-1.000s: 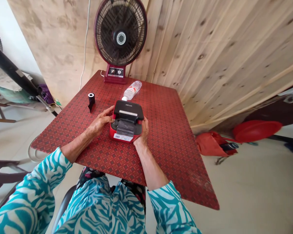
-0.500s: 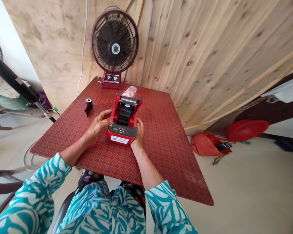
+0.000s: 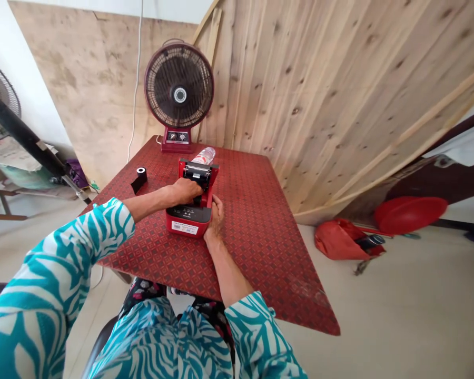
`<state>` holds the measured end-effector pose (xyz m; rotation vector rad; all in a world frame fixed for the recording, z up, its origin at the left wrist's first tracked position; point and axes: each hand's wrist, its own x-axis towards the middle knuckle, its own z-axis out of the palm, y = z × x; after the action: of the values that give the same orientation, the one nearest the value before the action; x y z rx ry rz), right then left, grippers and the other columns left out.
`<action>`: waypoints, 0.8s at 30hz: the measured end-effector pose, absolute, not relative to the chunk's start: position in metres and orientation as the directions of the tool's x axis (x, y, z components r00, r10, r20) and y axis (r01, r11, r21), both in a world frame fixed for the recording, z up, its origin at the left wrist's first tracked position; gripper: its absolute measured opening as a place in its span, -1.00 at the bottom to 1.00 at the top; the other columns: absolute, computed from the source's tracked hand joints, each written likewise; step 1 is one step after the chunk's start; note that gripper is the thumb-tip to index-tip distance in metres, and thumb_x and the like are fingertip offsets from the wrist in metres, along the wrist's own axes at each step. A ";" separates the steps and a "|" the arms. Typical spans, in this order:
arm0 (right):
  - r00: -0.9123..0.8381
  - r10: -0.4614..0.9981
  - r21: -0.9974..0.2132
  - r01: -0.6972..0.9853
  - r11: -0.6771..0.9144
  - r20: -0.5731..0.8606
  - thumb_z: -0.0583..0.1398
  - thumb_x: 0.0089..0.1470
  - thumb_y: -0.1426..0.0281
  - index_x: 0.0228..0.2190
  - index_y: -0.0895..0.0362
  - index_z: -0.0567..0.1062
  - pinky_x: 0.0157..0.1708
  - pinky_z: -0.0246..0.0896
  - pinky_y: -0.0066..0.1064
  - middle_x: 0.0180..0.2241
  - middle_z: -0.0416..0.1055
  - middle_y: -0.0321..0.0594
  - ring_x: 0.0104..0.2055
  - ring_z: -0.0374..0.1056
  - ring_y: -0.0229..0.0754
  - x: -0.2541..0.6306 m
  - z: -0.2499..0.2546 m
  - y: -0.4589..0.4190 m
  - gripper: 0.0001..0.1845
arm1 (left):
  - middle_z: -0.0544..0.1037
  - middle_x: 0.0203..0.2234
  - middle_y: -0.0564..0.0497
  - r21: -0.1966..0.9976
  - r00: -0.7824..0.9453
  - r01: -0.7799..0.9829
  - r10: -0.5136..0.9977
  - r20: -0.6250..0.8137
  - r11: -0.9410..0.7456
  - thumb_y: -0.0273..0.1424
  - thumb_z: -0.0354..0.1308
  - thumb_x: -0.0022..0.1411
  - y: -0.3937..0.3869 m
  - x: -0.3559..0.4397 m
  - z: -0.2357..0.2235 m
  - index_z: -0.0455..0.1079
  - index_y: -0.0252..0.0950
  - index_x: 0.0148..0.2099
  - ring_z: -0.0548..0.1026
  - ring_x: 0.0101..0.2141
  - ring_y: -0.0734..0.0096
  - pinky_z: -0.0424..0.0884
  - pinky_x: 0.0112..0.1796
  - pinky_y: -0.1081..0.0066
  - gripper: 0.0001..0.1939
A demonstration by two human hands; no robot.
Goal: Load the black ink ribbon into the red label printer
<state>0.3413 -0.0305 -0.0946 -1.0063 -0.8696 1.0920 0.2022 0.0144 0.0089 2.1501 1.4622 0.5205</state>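
Note:
A small red and black label printer stands on the table in front of me, its lid tilted up at the back. My left hand reaches in over the open compartment from the left. Its fingers are curled closed at the black film inside, and the fingertips and anything between them are hidden. Against the printer's right side, my right hand is wrapped round the casing and steadies it. A black ribbon roll with a white core lies to the left, its loose end trailing on the table.
Behind the printer lies a clear plastic bottle. A dark red table fan stands at the back of the patterned red table, close to the wooden wall. An orange bag and a red basin are off to the right.
My left hand has left the printer's left side and moved right and up into its open compartment, closing its fingers there. My right hand stays on the right side. The view has shifted slightly.

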 end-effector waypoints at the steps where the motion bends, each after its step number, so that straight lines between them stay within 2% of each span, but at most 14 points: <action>1: 0.244 0.967 -0.945 -0.292 0.147 0.075 0.15 0.06 0.10 -0.06 0.05 0.52 0.09 0.30 -0.23 -0.02 0.53 -0.22 0.07 0.38 -0.14 0.341 -0.095 -0.030 -0.53 | 0.51 -0.55 -0.09 0.550 0.359 0.774 0.933 0.027 -0.314 -0.56 0.39 -0.21 0.015 0.203 0.008 0.39 -0.18 -0.63 0.56 -0.12 -0.17 0.36 -0.01 0.10 -0.75; 5: 0.232 0.969 -0.934 -0.317 0.163 0.090 0.15 0.06 0.12 -0.06 0.05 0.52 0.08 0.31 -0.22 -0.04 0.53 -0.22 0.06 0.38 -0.14 0.338 -0.097 -0.027 -0.55 | 0.58 -0.42 -0.10 0.389 0.390 0.851 0.920 -0.020 -0.352 -0.55 0.35 -0.17 0.009 0.199 0.022 0.48 -0.16 -0.50 0.56 -0.11 -0.11 0.37 -0.04 0.17 -0.82; 7: 0.231 0.968 -0.932 -0.320 0.169 0.096 0.15 0.07 0.13 -0.07 0.05 0.53 0.08 0.32 -0.22 -0.05 0.53 -0.23 0.06 0.38 -0.14 0.338 -0.098 -0.026 -0.56 | 0.61 -0.37 -0.04 0.345 0.396 0.864 0.918 -0.019 -0.366 -0.53 0.35 -0.16 0.003 0.196 0.035 0.54 -0.12 -0.39 0.56 -0.11 -0.05 0.38 -0.06 0.23 -0.77; 9: 0.229 0.968 -0.934 -0.316 0.169 0.098 0.15 0.07 0.14 -0.08 0.05 0.54 0.08 0.32 -0.21 -0.06 0.54 -0.23 0.06 0.38 -0.14 0.338 -0.098 -0.025 -0.57 | 0.61 -0.36 0.00 0.375 0.389 0.854 0.921 0.001 -0.361 -0.54 0.36 -0.19 -0.006 0.192 0.050 0.56 -0.10 -0.34 0.55 -0.11 -0.03 0.36 -0.06 0.25 -0.70; 12: 0.235 0.967 -0.935 -0.311 0.171 0.099 0.16 0.06 0.15 -0.10 0.06 0.55 0.09 0.31 -0.21 -0.06 0.54 -0.23 0.06 0.38 -0.14 0.339 -0.099 -0.025 -0.58 | 0.60 -0.37 0.03 0.499 0.393 0.781 0.917 0.076 -0.376 -0.57 0.38 -0.20 -0.026 0.179 0.074 0.57 -0.10 -0.32 0.55 -0.13 0.03 0.34 -0.07 0.27 -0.66; 14: 0.237 0.966 -0.932 -0.317 0.174 0.100 0.17 0.06 0.16 -0.10 0.05 0.55 0.08 0.32 -0.21 -0.06 0.55 -0.23 0.06 0.38 -0.14 0.340 -0.099 -0.025 -0.60 | 0.59 -0.38 0.04 0.545 0.382 0.738 0.912 0.148 -0.397 -0.52 0.39 -0.15 -0.039 0.162 0.088 0.58 -0.12 -0.26 0.55 -0.22 0.14 0.35 -0.12 0.31 -0.67; 17: 0.229 0.969 -0.928 -0.332 0.167 0.092 0.17 0.06 0.16 -0.10 0.04 0.55 0.06 0.32 -0.22 -0.08 0.56 -0.25 0.04 0.39 -0.14 0.340 -0.101 -0.025 -0.60 | 0.52 -0.47 0.09 0.568 0.240 0.737 0.927 0.288 -0.366 -0.47 0.32 -0.04 -0.048 0.128 0.100 0.56 -0.17 -0.13 0.50 -0.38 0.31 0.36 -0.22 0.37 -0.65; 20: 0.243 0.968 -0.931 -0.331 0.150 0.070 0.18 0.05 0.16 -0.10 0.05 0.55 0.04 0.32 -0.23 -0.10 0.57 -0.25 0.03 0.40 -0.14 0.340 -0.102 -0.025 -0.60 | 0.51 -0.47 0.11 0.600 0.078 0.742 0.928 0.365 -0.299 -0.46 0.30 -0.05 -0.036 0.098 0.091 0.53 -0.19 -0.12 0.48 -0.40 0.35 0.37 -0.25 0.40 -0.64; 24: 0.269 0.961 -0.936 -0.321 0.143 0.055 0.19 0.03 0.16 -0.12 0.05 0.56 0.02 0.32 -0.24 -0.13 0.59 -0.25 0.00 0.42 -0.13 0.342 -0.100 -0.026 -0.60 | 0.53 -0.48 0.08 0.579 -0.060 0.806 0.957 0.285 -0.122 -0.43 0.30 -0.11 0.000 0.084 0.057 0.47 -0.21 -0.28 0.51 -0.37 0.26 0.36 -0.29 0.38 -0.75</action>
<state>0.3421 -0.0257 -0.1001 -0.9972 -0.8198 1.0925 0.0843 0.0002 0.0567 1.9783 1.9100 0.9468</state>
